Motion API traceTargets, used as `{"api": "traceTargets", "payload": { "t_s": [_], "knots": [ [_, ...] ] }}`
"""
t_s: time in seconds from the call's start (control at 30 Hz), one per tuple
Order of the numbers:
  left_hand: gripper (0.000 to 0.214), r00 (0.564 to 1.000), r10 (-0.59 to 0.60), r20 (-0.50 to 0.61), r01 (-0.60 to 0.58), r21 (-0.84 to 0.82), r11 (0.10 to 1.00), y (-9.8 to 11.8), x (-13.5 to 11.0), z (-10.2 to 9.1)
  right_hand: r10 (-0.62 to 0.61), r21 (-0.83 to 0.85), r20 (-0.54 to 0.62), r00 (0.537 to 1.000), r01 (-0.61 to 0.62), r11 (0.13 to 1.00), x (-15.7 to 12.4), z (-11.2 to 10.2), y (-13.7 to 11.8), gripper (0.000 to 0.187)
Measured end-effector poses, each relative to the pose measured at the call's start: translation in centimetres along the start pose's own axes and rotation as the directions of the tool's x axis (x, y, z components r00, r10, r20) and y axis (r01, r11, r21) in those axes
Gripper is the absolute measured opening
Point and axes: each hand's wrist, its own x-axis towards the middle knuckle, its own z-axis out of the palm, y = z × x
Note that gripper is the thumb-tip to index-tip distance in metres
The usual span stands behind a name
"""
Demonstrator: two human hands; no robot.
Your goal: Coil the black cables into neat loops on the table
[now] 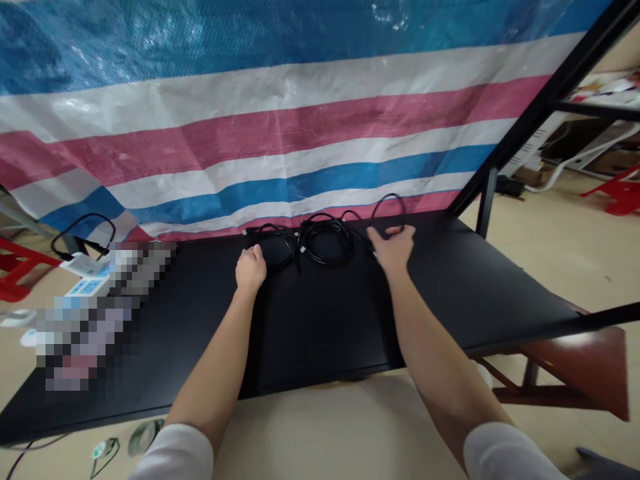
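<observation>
Three loops of black cable lie in a row along the back of a black tabletop (320, 320). My left hand (251, 268) is closed at the left edge of the left cable coil (293, 245); its fingertips are mostly hidden. In the middle, a thicker black cable coil (346, 244) rests flat, with neither hand on it. On the right, my right hand (393, 248) pinches a black cable (391, 195) between thumb and fingers, and a loop of it arches up behind the hand. Small light-coloured ends or ties show among the coils.
Behind the tabletop hangs a striped plastic sheet (285, 127). A white power strip (87, 283) and a pixelated patch occupy the left end. A black metal frame post (535, 110) rises at the right. Below the right edge stands a brown wooden stool (585, 363).
</observation>
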Motion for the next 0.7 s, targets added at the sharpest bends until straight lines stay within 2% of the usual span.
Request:
{"api": "traceTargets", "payload": {
  "t_s": [0.1, 0.23, 0.33, 0.47, 0.57, 0.63, 0.7],
  "knots": [
    [0.040, 0.997, -0.018, 0.073, 0.009, 0.119, 0.993, 0.8, -0.3, -0.1, -0.033, -0.271, 0.225, 0.974, 0.095, 0.958, -2.2, 1.7, -1.8, 0.055],
    [0.045, 0.992, -0.019, 0.126, -0.011, 0.235, 0.972, 1.2, -0.6, -0.5, -0.011, -0.469, 0.330, 0.944, 0.174, 0.866, -2.7, 3.0, -2.3, 0.048],
    [0.045, 0.989, 0.006, 0.145, -0.045, 0.268, 0.962, 1.6, -1.1, -0.3, 0.040, -0.542, 0.365, 0.930, 0.178, 0.821, -1.4, 2.6, -1.7, 0.043],
    [0.041, 0.983, 0.048, 0.178, -0.083, 0.195, 0.977, 3.0, -2.2, 1.1, 0.063, -0.587, 0.307, 0.950, 0.137, 0.798, 0.7, 0.2, -0.5, 0.038],
    [0.037, 0.979, 0.086, 0.187, -0.098, 0.055, 0.994, 4.6, -2.8, 2.8, 0.066, -0.556, 0.225, 0.972, 0.073, 0.828, 2.1, -2.0, 0.6, 0.036],
    [0.031, 0.983, 0.109, 0.150, -0.101, -0.063, 0.993, 5.5, -2.9, 3.8, 0.063, -0.464, 0.152, 0.986, 0.014, 0.886, 3.1, -3.3, 1.2, 0.037],
    [0.025, 0.987, 0.149, 0.057, -0.135, -0.194, 0.972, 6.0, -2.7, 4.5, 0.072, -0.265, 0.086, 0.994, -0.047, 0.963, 4.1, -4.5, 1.9, 0.038]
  ]
}}
